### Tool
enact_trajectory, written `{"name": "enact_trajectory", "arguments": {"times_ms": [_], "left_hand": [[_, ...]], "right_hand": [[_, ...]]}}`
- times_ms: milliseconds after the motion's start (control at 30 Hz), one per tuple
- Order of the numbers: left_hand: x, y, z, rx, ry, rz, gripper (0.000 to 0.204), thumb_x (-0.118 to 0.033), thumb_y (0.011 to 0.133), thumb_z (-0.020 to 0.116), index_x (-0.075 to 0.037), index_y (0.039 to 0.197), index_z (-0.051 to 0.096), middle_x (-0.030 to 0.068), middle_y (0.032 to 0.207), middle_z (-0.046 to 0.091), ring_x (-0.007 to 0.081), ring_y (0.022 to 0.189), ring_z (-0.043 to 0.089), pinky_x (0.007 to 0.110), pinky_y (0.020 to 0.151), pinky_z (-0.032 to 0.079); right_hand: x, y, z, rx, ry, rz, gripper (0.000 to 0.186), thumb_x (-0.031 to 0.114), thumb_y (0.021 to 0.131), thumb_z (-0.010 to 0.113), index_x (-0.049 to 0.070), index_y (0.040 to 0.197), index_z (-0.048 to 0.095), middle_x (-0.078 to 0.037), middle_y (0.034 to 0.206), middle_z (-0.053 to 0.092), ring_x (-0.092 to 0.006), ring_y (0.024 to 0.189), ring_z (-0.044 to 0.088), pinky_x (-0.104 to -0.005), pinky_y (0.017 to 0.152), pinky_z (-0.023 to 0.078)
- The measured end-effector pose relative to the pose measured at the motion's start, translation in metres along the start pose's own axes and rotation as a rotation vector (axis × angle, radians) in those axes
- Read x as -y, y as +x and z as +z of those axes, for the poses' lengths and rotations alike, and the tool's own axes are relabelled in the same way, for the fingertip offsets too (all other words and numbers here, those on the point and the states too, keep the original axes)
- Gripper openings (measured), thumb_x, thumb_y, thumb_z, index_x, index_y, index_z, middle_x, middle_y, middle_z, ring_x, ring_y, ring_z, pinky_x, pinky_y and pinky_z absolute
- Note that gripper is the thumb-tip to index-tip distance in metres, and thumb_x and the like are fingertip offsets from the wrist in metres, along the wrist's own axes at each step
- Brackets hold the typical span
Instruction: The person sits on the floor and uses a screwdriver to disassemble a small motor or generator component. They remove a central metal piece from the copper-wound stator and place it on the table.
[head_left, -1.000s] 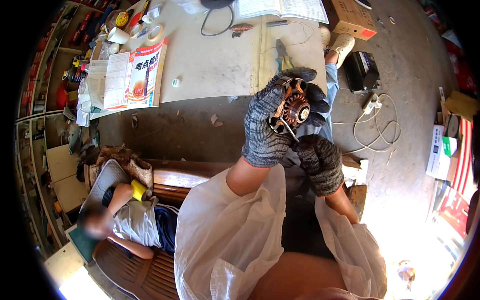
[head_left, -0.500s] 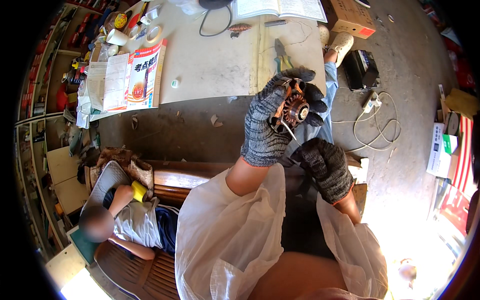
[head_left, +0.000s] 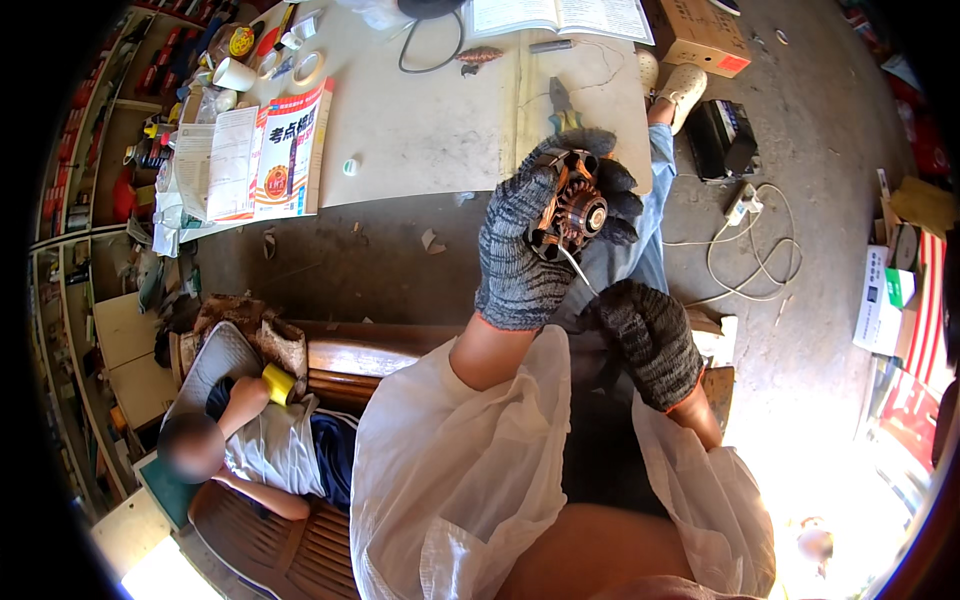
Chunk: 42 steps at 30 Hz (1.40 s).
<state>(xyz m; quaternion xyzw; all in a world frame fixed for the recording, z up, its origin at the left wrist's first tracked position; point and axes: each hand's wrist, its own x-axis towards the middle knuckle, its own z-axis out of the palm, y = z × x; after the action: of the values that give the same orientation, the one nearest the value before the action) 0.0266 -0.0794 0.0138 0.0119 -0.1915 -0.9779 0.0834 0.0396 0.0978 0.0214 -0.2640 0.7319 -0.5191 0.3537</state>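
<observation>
A dark knitted glove with an orange cuff covers my left hand (head_left: 520, 255), which is wrapped round a motor armature (head_left: 580, 212). The armature has copper windings and a commutator on its shaft, and this end faces up toward me. In my right hand (head_left: 650, 342), gloved alike, a thin metal pick (head_left: 578, 272) is pinched. Its far end reaches the winding slots at the lower rim of the armature; the exact contact is too small to tell. Its other end is hidden in the fist. Both hands are in the air, just off the near right corner of the table.
Pliers (head_left: 562, 105) lie on the table (head_left: 420, 130) beyond my left hand. An open book (head_left: 560, 15), a boxed book (head_left: 295, 150) and tape rolls (head_left: 308, 68) are there too. A person (head_left: 280, 450) lies on a wooden bench at left; a white cable (head_left: 750, 250) coils on the floor.
The armature and my left hand have shifted slightly left and turned a little. The pick stays against the armature's lower rim, and my right hand has barely moved.
</observation>
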Motion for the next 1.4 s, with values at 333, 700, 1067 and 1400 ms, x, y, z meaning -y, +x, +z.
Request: {"name": "enact_trajectory", "arguments": {"times_ms": [333,700,1067,1400], "left_hand": [[-0.003,-0.001,0.008,0.050,0.007,-0.027,0.041,-0.025,0.088,0.047,0.006,0.115,0.049,0.0202,0.100,0.059,0.0284,0.087,0.061,0.037,0.079,0.051],[0.006,-0.002,0.012,-0.050,0.049,0.006,0.046,-0.030,0.087,0.051,0.005,0.116,0.048,0.0195,0.103,0.059,0.0268,0.089,0.061,0.036,0.081,0.051],[0.000,-0.002,0.011,0.014,-0.017,-0.076,0.053,-0.034,0.085,0.052,0.007,0.117,0.046,0.0182,0.102,0.058,0.0265,0.088,0.060,0.037,0.079,0.051],[0.002,-0.001,0.009,-0.045,0.019,-0.034,0.050,-0.033,0.087,0.050,0.008,0.116,0.046,0.0166,0.106,0.057,0.0258,0.090,0.060,0.038,0.080,0.051]], "right_hand": [[-0.020,-0.004,0.003,0.011,-0.099,0.013,0.047,0.012,0.071,0.057,0.003,0.118,0.053,-0.017,0.114,0.055,-0.0350,0.102,0.054,-0.0429,0.084,0.043],[-0.015,-0.001,0.008,-0.055,-0.184,-0.011,0.041,0.008,0.074,0.056,0.006,0.115,0.055,-0.012,0.111,0.057,-0.0318,0.101,0.055,-0.0415,0.083,0.043],[0.009,0.006,0.007,-0.223,-0.080,0.041,0.023,0.005,0.081,0.052,0.005,0.102,0.060,-0.013,0.103,0.059,-0.0299,0.091,0.058,-0.0379,0.076,0.047],[-0.013,0.006,0.003,-0.124,-0.233,-0.209,0.027,0.005,0.081,0.052,0.005,0.107,0.059,-0.014,0.104,0.059,-0.0313,0.093,0.058,-0.0382,0.079,0.047]]}}
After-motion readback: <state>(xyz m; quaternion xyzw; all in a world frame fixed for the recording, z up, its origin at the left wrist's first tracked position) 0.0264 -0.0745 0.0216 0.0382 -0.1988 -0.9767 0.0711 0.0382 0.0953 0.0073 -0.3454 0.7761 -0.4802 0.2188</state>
